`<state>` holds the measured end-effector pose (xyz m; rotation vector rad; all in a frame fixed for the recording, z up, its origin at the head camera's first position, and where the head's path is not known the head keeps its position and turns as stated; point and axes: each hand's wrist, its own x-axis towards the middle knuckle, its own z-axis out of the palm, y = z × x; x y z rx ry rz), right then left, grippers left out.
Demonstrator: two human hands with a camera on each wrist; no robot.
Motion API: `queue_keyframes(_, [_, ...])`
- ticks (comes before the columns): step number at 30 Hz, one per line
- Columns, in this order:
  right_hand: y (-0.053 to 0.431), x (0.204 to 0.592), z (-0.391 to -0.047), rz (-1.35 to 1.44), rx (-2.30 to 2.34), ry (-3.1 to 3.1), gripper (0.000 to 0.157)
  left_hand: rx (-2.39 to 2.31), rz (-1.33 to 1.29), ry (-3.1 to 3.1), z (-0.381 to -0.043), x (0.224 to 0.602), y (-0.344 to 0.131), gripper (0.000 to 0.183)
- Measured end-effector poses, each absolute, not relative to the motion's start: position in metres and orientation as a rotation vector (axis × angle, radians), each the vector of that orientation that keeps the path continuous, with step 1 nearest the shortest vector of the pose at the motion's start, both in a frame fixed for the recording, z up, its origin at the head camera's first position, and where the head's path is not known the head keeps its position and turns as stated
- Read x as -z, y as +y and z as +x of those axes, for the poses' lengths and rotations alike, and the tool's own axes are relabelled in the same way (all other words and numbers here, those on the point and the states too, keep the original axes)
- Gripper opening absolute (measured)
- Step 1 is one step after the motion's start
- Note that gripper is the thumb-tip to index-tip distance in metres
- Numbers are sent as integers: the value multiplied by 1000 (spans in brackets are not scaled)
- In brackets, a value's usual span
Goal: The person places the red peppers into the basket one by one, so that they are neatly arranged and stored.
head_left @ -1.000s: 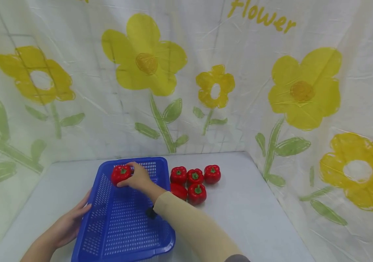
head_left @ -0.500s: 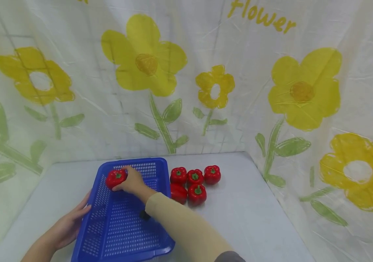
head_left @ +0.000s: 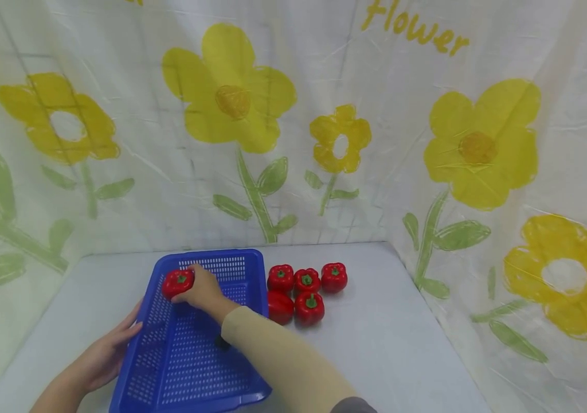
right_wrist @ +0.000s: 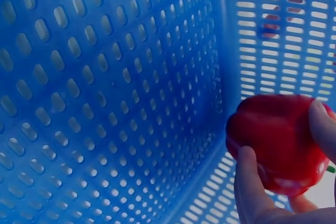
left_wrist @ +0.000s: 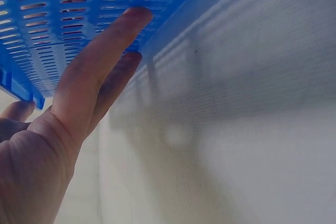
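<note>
A red bell pepper (head_left: 177,285) with a green stem is gripped between the thumb and fingers of my right hand (head_left: 203,291), inside the far left part of a blue perforated plastic basket (head_left: 264,278). In the right wrist view the pepper (right_wrist: 278,142) is close to the basket walls; whether it touches the floor I cannot tell. My left hand (head_left: 101,360) lies against the basket's outer left side, thumb at the rim. The left wrist view has its fingers (left_wrist: 89,72) extended along the slotted wall (left_wrist: 47,30).
Several more red bell peppers (head_left: 310,308) sit close together on the white table (head_left: 391,344), right of the basket. One pepper (head_left: 280,307) lies on its side beside the basket wall. A curtain (head_left: 293,189) printed with yellow flowers hangs behind the table.
My right hand has moved left and slightly down with the bell pepper, closer to the basket's left wall. The left hand keeps its place on the basket.
</note>
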<state>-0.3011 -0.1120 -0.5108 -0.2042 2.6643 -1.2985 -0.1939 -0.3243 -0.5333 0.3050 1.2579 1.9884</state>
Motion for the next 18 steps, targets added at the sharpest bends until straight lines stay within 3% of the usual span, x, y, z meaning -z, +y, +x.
queue_keyframes(9, [-115,515,-300,-133,1295,2696,76,-2063,416,957,-193,536,-322,57])
queue_keyframes(18, [-114,517,-306,-114,1328,2683,86,-2013,397,1112,-196,532,-321,58])
